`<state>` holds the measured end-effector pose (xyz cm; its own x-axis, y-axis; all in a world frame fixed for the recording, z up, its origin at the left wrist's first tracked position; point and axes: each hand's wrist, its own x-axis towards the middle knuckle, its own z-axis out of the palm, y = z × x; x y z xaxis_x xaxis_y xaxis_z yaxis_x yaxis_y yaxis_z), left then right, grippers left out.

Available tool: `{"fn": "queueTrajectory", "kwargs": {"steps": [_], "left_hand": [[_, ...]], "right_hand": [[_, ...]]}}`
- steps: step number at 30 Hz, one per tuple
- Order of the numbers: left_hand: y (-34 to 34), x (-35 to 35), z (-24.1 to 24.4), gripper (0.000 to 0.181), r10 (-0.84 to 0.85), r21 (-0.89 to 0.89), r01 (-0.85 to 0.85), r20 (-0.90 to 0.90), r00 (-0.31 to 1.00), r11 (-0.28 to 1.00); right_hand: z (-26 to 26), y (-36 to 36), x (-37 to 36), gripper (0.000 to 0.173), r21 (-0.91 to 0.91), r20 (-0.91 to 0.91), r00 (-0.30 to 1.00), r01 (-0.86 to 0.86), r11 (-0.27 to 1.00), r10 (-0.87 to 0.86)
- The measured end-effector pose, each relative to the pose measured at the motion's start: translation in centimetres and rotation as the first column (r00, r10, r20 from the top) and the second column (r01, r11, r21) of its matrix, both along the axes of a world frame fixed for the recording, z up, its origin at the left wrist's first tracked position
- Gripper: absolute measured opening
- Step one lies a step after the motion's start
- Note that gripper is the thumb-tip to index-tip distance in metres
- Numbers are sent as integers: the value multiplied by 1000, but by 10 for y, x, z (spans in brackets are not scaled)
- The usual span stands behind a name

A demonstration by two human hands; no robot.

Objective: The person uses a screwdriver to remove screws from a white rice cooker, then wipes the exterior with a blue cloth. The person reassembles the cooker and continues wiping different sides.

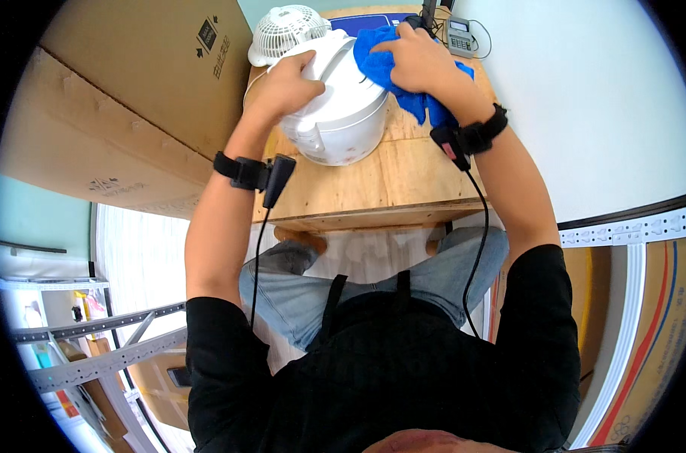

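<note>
A white rice cooker point(343, 136) with small flower prints stands on a wooden table point(343, 189). My left hand point(289, 85) holds the left side of its lid, thumb and forefinger over the top; the other fingers are hidden. In my right hand point(422, 59) is a blue cloth point(371, 54), bunched up and pressed against the right side of the lid. Part of the cloth hangs below that hand towards the tabletop. Both wrists carry black straps with small cabled devices.
A white fan with a round grille point(289, 31) stands behind the cooker. At the back lie a dark blue flat item point(365, 21) and a grey keypad device point(460, 38) with cables. A large cardboard box point(127, 102) borders the left, a white panel point(581, 113) the right.
</note>
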<state>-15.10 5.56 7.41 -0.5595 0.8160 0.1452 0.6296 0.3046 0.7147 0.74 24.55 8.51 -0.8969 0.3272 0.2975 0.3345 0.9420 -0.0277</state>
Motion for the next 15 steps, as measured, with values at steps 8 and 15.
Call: {"fn": "queueTrajectory", "kwargs": {"steps": [8, 15], "left_hand": [[9, 39, -32, 62, 289, 190, -232, -370, 883, 954], [9, 49, -39, 52, 345, 232, -260, -516, 784, 937]], "right_hand": [[5, 13, -47, 47, 169, 147, 989, -22, 985, -3], [26, -23, -32, 58, 210, 300, 952, -121, 970, 54]]}}
